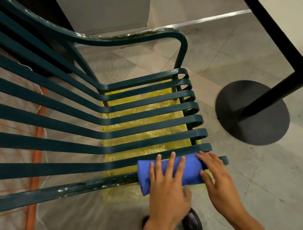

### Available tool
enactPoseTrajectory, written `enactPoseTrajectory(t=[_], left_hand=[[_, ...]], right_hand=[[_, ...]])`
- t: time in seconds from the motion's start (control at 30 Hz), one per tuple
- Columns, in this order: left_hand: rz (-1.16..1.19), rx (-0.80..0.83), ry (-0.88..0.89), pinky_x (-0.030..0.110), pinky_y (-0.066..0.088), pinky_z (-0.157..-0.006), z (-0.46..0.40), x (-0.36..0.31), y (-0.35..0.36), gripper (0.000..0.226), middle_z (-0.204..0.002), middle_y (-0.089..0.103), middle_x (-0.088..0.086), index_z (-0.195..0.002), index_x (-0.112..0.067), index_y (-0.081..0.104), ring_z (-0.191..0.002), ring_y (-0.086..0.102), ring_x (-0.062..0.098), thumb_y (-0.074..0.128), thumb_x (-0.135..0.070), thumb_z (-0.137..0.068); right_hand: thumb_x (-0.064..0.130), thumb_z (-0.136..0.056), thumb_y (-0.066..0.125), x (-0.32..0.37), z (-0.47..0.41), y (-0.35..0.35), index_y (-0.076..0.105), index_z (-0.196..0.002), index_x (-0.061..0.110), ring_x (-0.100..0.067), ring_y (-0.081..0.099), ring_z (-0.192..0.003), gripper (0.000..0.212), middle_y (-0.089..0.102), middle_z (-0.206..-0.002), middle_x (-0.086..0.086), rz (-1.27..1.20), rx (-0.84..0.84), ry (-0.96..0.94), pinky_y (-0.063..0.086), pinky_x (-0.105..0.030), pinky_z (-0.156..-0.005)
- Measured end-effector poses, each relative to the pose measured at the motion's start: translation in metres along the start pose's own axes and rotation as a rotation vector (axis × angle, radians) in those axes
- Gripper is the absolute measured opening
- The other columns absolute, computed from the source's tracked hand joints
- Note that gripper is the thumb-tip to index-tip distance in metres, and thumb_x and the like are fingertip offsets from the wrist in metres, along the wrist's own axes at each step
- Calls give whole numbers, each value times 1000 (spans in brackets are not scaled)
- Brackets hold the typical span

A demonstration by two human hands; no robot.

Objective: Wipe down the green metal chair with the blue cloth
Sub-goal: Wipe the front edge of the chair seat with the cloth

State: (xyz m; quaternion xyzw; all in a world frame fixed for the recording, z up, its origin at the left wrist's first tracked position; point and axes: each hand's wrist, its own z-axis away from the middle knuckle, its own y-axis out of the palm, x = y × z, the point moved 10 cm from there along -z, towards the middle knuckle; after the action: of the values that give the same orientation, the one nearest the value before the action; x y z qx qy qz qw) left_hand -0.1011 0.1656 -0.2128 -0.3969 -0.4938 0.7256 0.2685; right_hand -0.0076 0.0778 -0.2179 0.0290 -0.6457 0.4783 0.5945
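Note:
The dark green metal chair [148,126] fills the left and centre, seen from above, with long flat slats and worn, chipped paint on its near arm rail. A folded blue cloth [192,169] is draped over that near rail towards its right end. My left hand [166,188] lies flat on the cloth with fingers spread. My right hand [215,174] presses on the cloth's right edge, fingers apart, touching the rail's end.
A yellow plastic sheet [147,115] lies on the floor under the seat. A round black table base [252,113] and its post stand to the right, with a table edge above. An orange cord [35,149] and a white cord run along the floor at left.

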Motion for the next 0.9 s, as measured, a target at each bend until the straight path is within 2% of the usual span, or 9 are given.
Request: enactPoseTrajectory(t=[0.07,0.13,0.27,0.4,0.5,0.57,0.67,0.8,0.9], left_hand=[[22,-33,-31,50,19,-104,-3,6,2,63,-142,43,-4,-136,-32,41,-131,36,34,41,-60,-80],[77,-134,16,46,25,-103,0,14,-4,50,-134,53,-6,-129,-30,50,-126,44,30,40,-52,-86],[154,-400,105,41,28,-107,17,42,-17,35,-127,58,-1,-120,-22,57,-126,43,24,48,-24,-86],[247,-423,57,39,24,-110,18,50,-18,35,-123,61,1,-116,-16,63,-126,42,20,47,-23,-86],[260,-407,105,39,25,-109,19,52,-16,36,-125,59,-1,-120,-15,59,-127,41,20,47,-21,-87],[239,-418,134,39,27,-108,23,59,-17,37,-127,58,-2,-123,-16,56,-128,42,20,46,-19,-87],[291,-447,47,38,23,-110,19,60,-20,36,-122,61,0,-117,-13,62,-126,41,18,46,-21,-85],[303,-386,59,34,21,-109,6,31,-11,37,-119,64,-2,-115,-17,63,-123,41,15,55,-19,-80],[245,-402,104,34,30,-104,12,50,-12,39,-119,64,-4,-118,-22,60,-120,45,14,53,-18,-80]], right_hand=[[33,-96,41,1,0,0,39,-124,38,0,24,-131,29,33,-128,33,-41,22,34,24,-24,-105],[38,-91,38,-1,0,0,36,-124,41,1,21,-132,33,29,-130,31,-50,51,77,22,-20,-103],[31,-91,43,1,0,-2,35,-125,42,0,18,-134,38,23,-127,38,-32,83,73,22,-34,-113],[22,-93,49,1,-1,0,34,-126,41,2,13,-134,42,19,-124,41,-2,99,51,21,-41,-114],[23,-91,49,-4,0,5,38,-133,32,4,11,-136,44,26,-137,28,132,118,-18,25,-44,-113],[19,-88,56,-5,-2,4,47,-133,22,-4,20,-136,46,38,-139,13,262,99,-106,33,-47,-107],[8,-77,71,0,-7,1,60,-122,13,-24,48,-121,46,60,-123,-3,371,70,-193,47,-49,-93],[1,-63,81,16,-13,-1,68,-106,7,-25,61,-93,45,67,-100,-7,437,40,-312,55,-39,-73],[1,-59,84,18,-16,-4,70,-99,6,-27,66,-83,43,69,-93,-9,486,23,-355,55,-33,-59]])
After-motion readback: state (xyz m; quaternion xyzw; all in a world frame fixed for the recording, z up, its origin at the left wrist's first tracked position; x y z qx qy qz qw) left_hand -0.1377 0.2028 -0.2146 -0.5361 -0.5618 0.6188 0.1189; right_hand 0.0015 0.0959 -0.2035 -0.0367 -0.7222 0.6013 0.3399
